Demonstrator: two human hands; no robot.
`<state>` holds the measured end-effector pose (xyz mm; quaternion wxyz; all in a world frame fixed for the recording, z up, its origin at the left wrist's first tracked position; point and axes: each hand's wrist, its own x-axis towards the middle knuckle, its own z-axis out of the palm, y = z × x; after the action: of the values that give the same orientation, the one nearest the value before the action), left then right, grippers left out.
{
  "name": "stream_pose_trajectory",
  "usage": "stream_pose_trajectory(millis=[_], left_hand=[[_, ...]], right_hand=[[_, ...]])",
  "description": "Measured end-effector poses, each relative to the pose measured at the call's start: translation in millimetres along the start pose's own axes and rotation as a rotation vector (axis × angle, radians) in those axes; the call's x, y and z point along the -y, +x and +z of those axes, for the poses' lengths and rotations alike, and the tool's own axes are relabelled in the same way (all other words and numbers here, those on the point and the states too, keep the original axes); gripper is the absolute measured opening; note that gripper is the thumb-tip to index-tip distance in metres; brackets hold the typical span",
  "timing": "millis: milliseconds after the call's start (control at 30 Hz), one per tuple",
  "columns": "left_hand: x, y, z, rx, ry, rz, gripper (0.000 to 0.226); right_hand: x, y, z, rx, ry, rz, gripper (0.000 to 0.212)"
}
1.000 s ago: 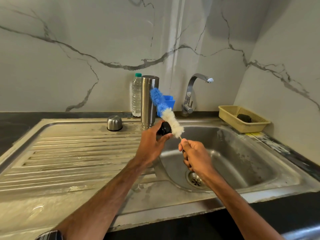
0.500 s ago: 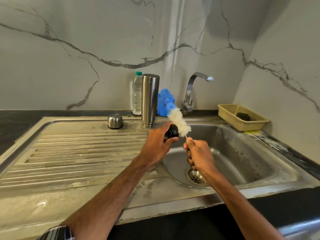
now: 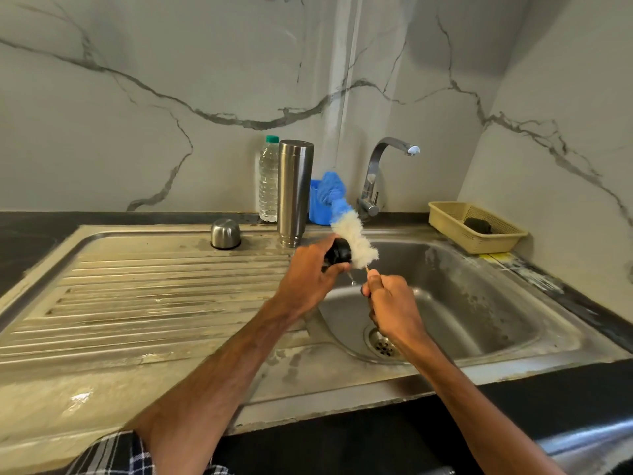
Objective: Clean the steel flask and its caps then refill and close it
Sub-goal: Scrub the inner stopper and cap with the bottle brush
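My left hand (image 3: pixel 308 279) grips a small black inner cap (image 3: pixel 337 253) over the left edge of the sink basin (image 3: pixel 479 303). In my right hand (image 3: pixel 390 303) is the handle of a bottle brush (image 3: pixel 352 234) with white and blue bristles. The white bristles lie against the black cap. The steel flask (image 3: pixel 294 193) stands upside down at the back of the drainboard. Its rounded steel outer cap (image 3: pixel 225 233) sits mouth down to the left of the flask.
A clear water bottle (image 3: pixel 269 180) with a green lid stands behind the flask. A blue holder (image 3: pixel 317 205) sits by the tap (image 3: pixel 376 176). A beige basket (image 3: pixel 476 226) holding a dark scrubber is at the back right. The ribbed drainboard (image 3: pixel 137 296) stretches left.
The brush has slid down and to the right across the black cap, so more white bristle now lies past it. Both hands have shifted slightly; the cap stays in my left hand.
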<state>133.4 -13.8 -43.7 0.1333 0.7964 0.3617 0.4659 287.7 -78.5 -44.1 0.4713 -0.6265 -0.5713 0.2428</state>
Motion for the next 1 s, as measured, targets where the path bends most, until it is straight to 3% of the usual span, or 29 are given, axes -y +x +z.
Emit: stream_pose_trajectory(millis=[167,367,533,667,800,1000], left_hand=[[-9.2,-3.0,11.9,0.034,0.008,0.055,0.049],[-2.9,1.8,4.6,-0.038,-0.018,-0.042,0.051],[-12.0,-2.7,18.8,0.055,-0.026,-0.030,0.042],[-6.2,2.7,6.1,-0.022,-0.071,-0.100,0.036],[-12.4,1.0,11.5,0.005,-0.074,-0.094,0.031],[-4.6,1.7,2.5,-0.085,-0.118,-0.184,0.037]], right_hand=[[9.1,5.4,-5.7,-0.093,-0.064,-0.030,0.049],[5.9,-6.8,-10.3,-0.040,-0.222,-0.106,0.053],[12.3,3.2,-8.6,-0.119,-0.213,-0.108,0.051],[2.3,-7.1,-11.4,-0.054,-0.262,-0.143,0.053],[11.8,1.3,-9.2,-0.110,-0.212,-0.160,0.055],[5.3,-6.8,-6.2,-0.056,-0.307,-0.173,0.054]])
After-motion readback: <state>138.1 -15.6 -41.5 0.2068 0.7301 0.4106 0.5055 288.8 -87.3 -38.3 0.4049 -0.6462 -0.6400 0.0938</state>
